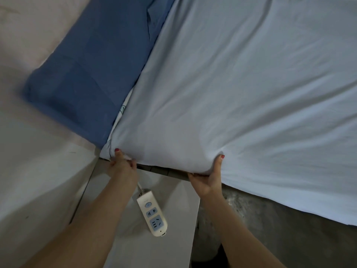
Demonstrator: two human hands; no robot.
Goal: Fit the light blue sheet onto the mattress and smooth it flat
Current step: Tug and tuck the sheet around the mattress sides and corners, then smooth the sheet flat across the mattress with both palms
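Note:
The light blue sheet [241,84] covers the mattress and fills most of the view, with soft wrinkles across it. At the near corner the sheet wraps over the mattress edge. My left hand [123,163] grips the sheet at that corner, thumb on top and fingers under the edge. My right hand [207,176] grips the sheet's edge a little to the right, thumb on top and fingers tucked beneath. A strip of patterned white fabric [121,111] shows at the sheet's left border. The sheet's loose hem hangs over the bed's side at the lower right.
A dark blue pillow [87,74] lies against the wall at the left of the sheet. Below my hands stands a pale bedside table [173,248] with a white power strip [152,214] on it. Grey floor [280,238] shows at the lower right.

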